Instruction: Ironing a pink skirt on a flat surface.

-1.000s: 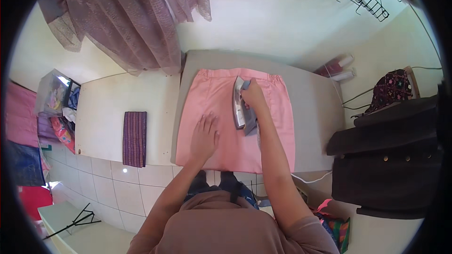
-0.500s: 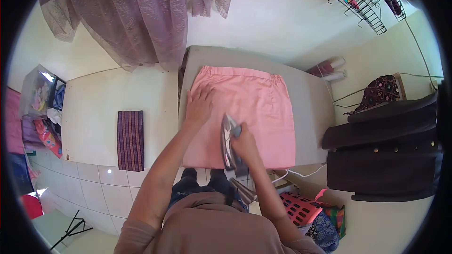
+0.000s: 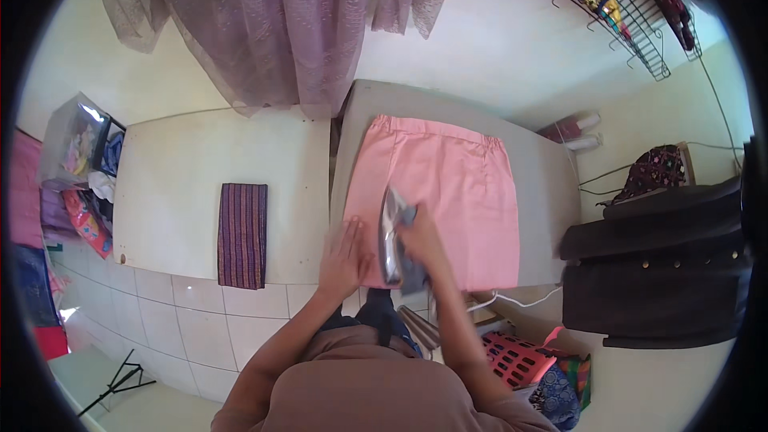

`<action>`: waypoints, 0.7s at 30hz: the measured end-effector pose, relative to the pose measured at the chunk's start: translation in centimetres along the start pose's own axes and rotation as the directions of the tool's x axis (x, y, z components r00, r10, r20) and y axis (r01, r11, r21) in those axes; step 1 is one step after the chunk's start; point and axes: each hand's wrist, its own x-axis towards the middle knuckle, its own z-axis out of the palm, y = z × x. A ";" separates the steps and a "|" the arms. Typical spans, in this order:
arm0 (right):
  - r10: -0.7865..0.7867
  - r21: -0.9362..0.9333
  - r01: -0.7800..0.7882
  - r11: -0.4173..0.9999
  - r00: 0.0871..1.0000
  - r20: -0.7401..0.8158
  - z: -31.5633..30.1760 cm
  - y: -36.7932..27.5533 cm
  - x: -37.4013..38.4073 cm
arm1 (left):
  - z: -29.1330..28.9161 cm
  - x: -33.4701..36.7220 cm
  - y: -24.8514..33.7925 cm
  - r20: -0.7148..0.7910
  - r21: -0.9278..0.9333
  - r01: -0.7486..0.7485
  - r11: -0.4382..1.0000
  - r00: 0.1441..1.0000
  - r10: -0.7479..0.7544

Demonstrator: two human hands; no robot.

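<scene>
Slightly spread, the left fingers (image 3: pixel 350 238) rest on the pink skirt (image 3: pixel 468 184) while the right fingers (image 3: pixel 409 234) curl around the iron (image 3: pixel 390 242).

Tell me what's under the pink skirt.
A grey surface shows past the left, right and far edges of the pink skirt. Whatever else may lie directly beneath it is covered and cannot be seen.

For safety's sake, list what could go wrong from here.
The left hand lies close to the iron, so a slip might burn it if the iron is hot. The iron's heel is near the grey table's front edge and might slip off. The white cord hanging by that edge could snag.
</scene>
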 end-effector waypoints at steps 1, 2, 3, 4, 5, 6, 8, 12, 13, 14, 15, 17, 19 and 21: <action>0.165 0.047 -0.169 0.984 0.982 0.090 -0.3 -2.9 -3.0 | 0.2 -0.5 -0.8 -0.013 -0.010 0.026 1.000 1.000 -0.026; 0.172 0.033 -0.176 0.984 0.981 0.091 -0.3 -3.6 -4.3 | 0.4 -0.6 -0.9 -0.023 -0.026 0.031 0.999 0.999 -0.032; 0.137 0.067 -0.142 0.988 0.988 0.075 -0.1 -3.9 -5.2 | 0.5 -0.5 -1.0 -0.018 -0.040 0.035 0.999 0.999 -0.035; 0.099 0.103 -0.105 0.989 0.993 0.061 -0.1 -4.3 -5.7 | 0.6 -0.4 -1.1 -0.049 -0.104 0.046 0.994 0.997 -0.051; 0.116 0.066 -0.120 0.991 0.991 0.062 -0.3 -5.1 -5.0 | 0.6 -0.4 -1.2 -0.081 -0.164 0.053 0.985 0.994 -0.067; 0.116 0.061 -0.120 0.991 0.991 0.067 -0.2 -5.5 -3.8 | 0.6 -0.3 -1.3 -0.081 -0.168 0.059 0.984 0.994 -0.073; -0.021 -0.072 0.020 0.997 1.000 -0.023 0.0 -6.0 -0.6 | 0.4 -0.2 -1.4 -0.048 -0.174 0.062 0.983 0.996 -0.072; -0.051 -0.102 0.035 0.994 0.987 -0.151 0.2 -6.5 9.6 | 0.9 -0.1 -0.9 -0.169 -0.191 -0.045 0.981 0.985 0.012; 0.035 0.006 -0.034 0.999 0.998 -0.053 -0.6 -7.8 11.4 | 0.9 0.0 -0.9 -0.112 -0.165 -0.009 0.986 0.994 -0.009; 0.106 0.106 -0.111 0.988 0.993 0.057 -1.2 -9.1 12.2 | 0.7 -0.1 -0.9 -0.057 -0.135 0.028 0.990 0.998 -0.035; 0.102 0.110 -0.107 0.988 0.993 0.054 -1.1 -9.1 12.1 | 0.7 -0.1 -0.9 -0.060 -0.131 0.025 0.991 0.998 -0.033; 0.100 0.212 -0.106 0.971 0.994 0.039 -0.8 -8.3 11.8 | 0.9 -0.1 -0.9 -0.100 -0.166 0.001 0.986 0.995 -0.018; 0.126 0.176 -0.132 0.976 0.991 0.043 0.0 -6.3 9.2 | 1.4 -0.2 -1.3 -0.103 -0.231 0.005 0.973 0.994 -0.029; 0.067 0.085 -0.071 0.994 0.997 0.042 1.5 -5.3 4.6 | 1.2 -0.9 -1.9 -0.127 -0.351 0.015 0.936 0.990 -0.064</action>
